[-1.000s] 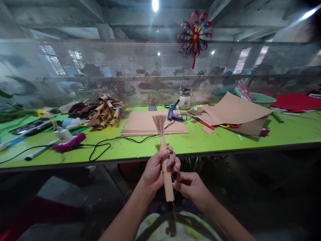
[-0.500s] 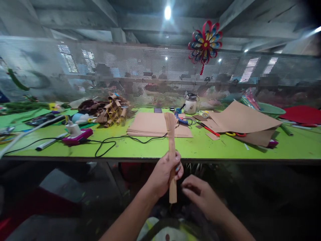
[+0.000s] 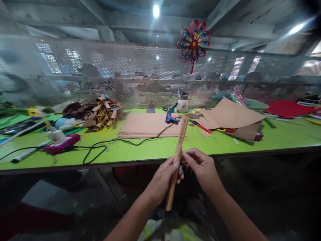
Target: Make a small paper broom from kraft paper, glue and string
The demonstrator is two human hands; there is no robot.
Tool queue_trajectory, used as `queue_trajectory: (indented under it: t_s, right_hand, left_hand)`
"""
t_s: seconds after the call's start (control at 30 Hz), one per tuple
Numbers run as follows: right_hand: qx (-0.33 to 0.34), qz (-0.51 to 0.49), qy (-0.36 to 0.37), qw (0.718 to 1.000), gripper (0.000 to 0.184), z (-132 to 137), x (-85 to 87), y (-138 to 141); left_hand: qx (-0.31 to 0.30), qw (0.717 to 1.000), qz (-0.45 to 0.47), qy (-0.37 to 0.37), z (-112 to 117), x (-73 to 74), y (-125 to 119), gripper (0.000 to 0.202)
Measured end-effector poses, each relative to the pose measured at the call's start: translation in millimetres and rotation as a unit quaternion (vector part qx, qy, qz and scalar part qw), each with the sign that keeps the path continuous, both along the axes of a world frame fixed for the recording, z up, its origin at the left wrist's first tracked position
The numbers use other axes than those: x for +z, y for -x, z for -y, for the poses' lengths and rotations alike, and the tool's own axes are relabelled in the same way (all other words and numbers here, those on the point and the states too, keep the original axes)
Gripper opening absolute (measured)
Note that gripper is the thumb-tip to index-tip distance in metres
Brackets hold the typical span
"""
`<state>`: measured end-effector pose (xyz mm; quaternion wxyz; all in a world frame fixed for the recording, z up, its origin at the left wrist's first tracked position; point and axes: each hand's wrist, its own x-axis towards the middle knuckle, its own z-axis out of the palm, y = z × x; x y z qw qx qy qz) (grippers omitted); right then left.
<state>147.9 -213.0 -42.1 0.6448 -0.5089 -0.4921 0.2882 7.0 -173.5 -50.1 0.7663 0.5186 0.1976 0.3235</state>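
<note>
My left hand is closed round a folded, pleated strip of brown card that stands nearly upright and leans a little right, its top over the table edge. My right hand is beside it with thumb and fingers pinched at the strip's right side, about mid-height. What the pinch holds is too small to see. Both hands hover in front of the green table, below its front edge.
On the table lie a stack of brown card sheets, a blue glue gun with a black cable, a pile of tied card fans, a pink glue gun, loose brown sheets, scissors and a jar. A perforated screen backs it.
The card fan has been closed into a narrow folded strip and tilted right. My right hand rose from below the strip to pinch at its side.
</note>
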Motion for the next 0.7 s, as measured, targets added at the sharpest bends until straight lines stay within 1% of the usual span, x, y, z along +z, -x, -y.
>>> queue_trajectory:
  t_s: [0.17, 0.23, 0.3, 0.43, 0.5, 0.57, 0.7]
  right_hand:
    - [-0.023, -0.025, -0.029, 0.999, 0.022, -3, -5.6, -10]
    - [-0.001, -0.044, -0.032, 0.999, 0.021, -5, -9.0, -14]
    - [0.037, -0.072, -0.03, 0.996, 0.021, -8, -14.0, -16]
    - [0.095, -0.12, -0.022, 0.988, 0.022, -13, -25.8, -16]
    - [0.111, -0.135, -0.012, 0.985, 0.024, -15, -30.6, -16]
    - [0.12, -0.148, -0.003, 0.982, 0.025, -15, -34.1, -15]
    - [0.115, -0.177, 0.002, 0.978, 0.024, -17, -38.9, -13]
  left_hand:
    - [-0.019, 0.999, -0.005, -0.029, 4, 2.3, -1, 0.028]
    - [-0.029, 0.999, -0.008, -0.022, 5, 2.3, -3, 0.029]
    - [-0.044, 0.999, -0.01, -0.01, 6, 2.2, -4, 0.029]
    - [-0.06, 0.998, 0.006, 0.035, 10, 2.4, -6, 0.027]
    - [-0.068, 0.996, 0.01, 0.049, 11, 1.8, -7, 0.027]
    - [-0.07, 0.996, 0.003, 0.047, 12, 0.4, -8, 0.028]
    - [-0.052, 0.998, -0.011, 0.039, 12, -2.8, -10, 0.03]
